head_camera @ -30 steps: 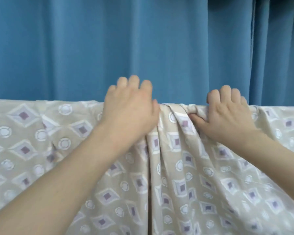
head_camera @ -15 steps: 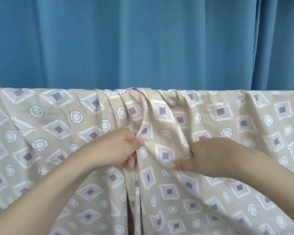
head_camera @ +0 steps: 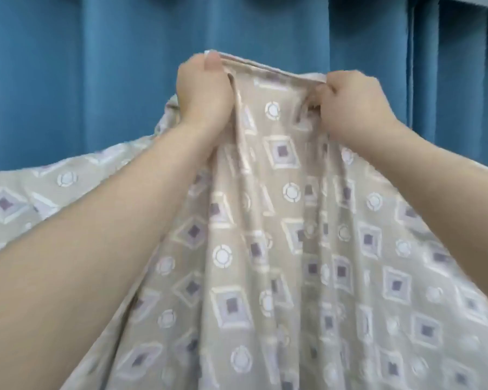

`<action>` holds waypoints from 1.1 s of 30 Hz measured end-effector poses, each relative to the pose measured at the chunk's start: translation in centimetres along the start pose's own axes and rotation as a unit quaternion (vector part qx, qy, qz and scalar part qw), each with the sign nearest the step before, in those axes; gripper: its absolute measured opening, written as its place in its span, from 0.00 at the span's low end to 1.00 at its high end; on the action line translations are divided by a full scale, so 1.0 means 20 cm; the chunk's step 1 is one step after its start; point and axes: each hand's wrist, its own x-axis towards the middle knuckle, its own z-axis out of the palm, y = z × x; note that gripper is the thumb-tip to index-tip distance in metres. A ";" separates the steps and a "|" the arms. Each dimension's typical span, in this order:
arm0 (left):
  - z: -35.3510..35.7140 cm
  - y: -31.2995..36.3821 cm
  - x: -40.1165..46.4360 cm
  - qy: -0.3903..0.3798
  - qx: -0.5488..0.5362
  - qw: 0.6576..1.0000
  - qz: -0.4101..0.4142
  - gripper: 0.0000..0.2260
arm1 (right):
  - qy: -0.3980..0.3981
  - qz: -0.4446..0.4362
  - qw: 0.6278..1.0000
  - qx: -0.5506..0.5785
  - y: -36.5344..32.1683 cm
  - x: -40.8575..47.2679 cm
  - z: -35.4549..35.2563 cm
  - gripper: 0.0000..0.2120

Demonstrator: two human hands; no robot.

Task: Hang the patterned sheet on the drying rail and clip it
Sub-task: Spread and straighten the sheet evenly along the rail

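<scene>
The patterned sheet (head_camera: 279,249) is beige with purple diamonds and white circles and fills the lower frame. My left hand (head_camera: 203,91) grips a bunched fold of it, raised high at centre. My right hand (head_camera: 355,105) grips the same raised edge a little to the right. A hemmed edge (head_camera: 268,70) stretches between the two hands. The rest of the sheet slopes down to both sides, lower at the far left (head_camera: 26,198). The drying rail is hidden behind the cloth. No clip is in view.
A blue curtain (head_camera: 96,80) hangs in vertical folds right behind the sheet and fills the whole background. A curtain seam (head_camera: 410,66) runs down at the right.
Both hands dropped from the top of the draped sheet to the cloth lower down, took hold of it, and have now lifted a section up well above its earlier level.
</scene>
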 end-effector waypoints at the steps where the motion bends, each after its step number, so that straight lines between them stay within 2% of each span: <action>1: 0.05 0.00 0.04 0.020 0.074 0.996 0.035 0.15 | -0.010 -0.022 0.997 -0.079 0.01 0.04 0.03 0.11; 2: 0.10 -0.01 0.06 0.006 0.151 0.986 0.071 0.15 | -0.046 -0.036 0.988 -0.145 0.03 0.05 0.07 0.09; 3: 0.14 -0.04 0.08 -0.052 0.246 0.963 0.098 0.14 | -0.105 -0.042 0.973 -0.200 0.05 0.05 0.09 0.09; 4: 0.16 -0.08 0.06 -0.147 0.351 0.919 0.100 0.14 | -0.180 -0.031 0.952 -0.244 0.10 0.04 0.13 0.12; 5: 0.17 -0.14 0.05 -0.258 0.453 0.849 0.081 0.13 | -0.260 0.001 0.928 -0.266 0.15 0.01 0.15 0.15; 6: 0.16 -0.20 0.03 -0.385 0.517 0.764 0.008 0.12 | -0.340 0.052 0.901 -0.265 0.21 -0.02 0.16 0.19; 8: 0.10 -0.28 -0.05 -0.589 0.502 0.599 -0.204 0.09 | -0.478 0.124 0.833 -0.248 0.30 -0.07 0.16 0.22; 9: 0.08 -0.27 -0.11 -0.628 0.478 0.556 -0.261 0.09 | -0.518 0.163 0.806 -0.233 0.32 -0.09 0.15 0.22; 10: 0.07 -0.26 -0.14 -0.634 0.477 0.562 -0.236 0.11 | -0.535 0.191 0.796 -0.211 0.34 -0.10 0.14 0.20; 11: 0.06 -0.24 -0.16 -0.608 0.477 0.613 -0.163 0.12 | -0.533 0.206 0.797 -0.197 0.35 -0.10 0.12 0.17; 12: 0.08 -0.20 -0.20 -0.566 0.443 0.690 -0.088 0.16 | -0.531 0.210 0.798 -0.192 0.35 -0.10 0.11 0.16; 13: 0.07 -0.16 -0.24 -0.525 0.393 0.752 -0.062 0.20 | -0.530 0.203 0.801 -0.191 0.35 -0.10 0.10 0.15; 14: 0.05 -0.11 -0.30 -0.512 0.359 0.779 -0.042 0.23 | -0.525 0.192 0.807 -0.192 0.35 -0.10 0.10 0.14; 16: 0.03 -0.06 -0.44 -0.532 0.394 0.749 0.032 0.23 | -0.504 0.165 0.826 -0.190 0.35 -0.12 0.09 0.12; 18: 0.05 -0.10 -0.54 -0.481 0.464 0.731 0.139 0.21 | -0.452 0.135 0.861 -0.189 0.34 -0.12 0.09 0.11; 20: 0.08 -0.16 -0.60 -0.410 0.483 0.743 0.215 0.21 | -0.332 0.090 0.928 -0.143 0.36 -0.14 0.08 0.12; 22: 0.11 -0.19 -0.62 -0.371 0.496 0.749 0.233 0.22 | -0.179 0.081 0.980 -0.038 0.45 -0.18 0.02 0.17; 23: 0.12 -0.20 -0.63 -0.361 0.501 0.751 0.235 0.23 | -0.089 0.067 0.994 -0.013 0.51 -0.22 -0.03 0.18; 25: 0.15 -0.21 -0.65 -0.345 0.505 0.750 0.252 0.25 | 0.048 0.028 0.997 -0.047 0.67 -0.34 -0.14 0.15; 27: 0.20 -0.19 -0.69 -0.336 0.491 0.755 0.275 0.25 | 0.129 0.033 0.985 -0.113 0.86 -0.48 -0.23 0.12; 30: 0.32 -0.14 -0.78 -0.323 0.468 0.759 0.317 0.25 | 0.149 0.146 0.967 -0.147 1.09 -0.66 -0.31 0.20; 33: 0.47 -0.10 -0.88 -0.310 0.438 0.761 0.365 0.26 | 0.112 0.252 0.949 -0.149 1.22 -0.79 -0.34 0.31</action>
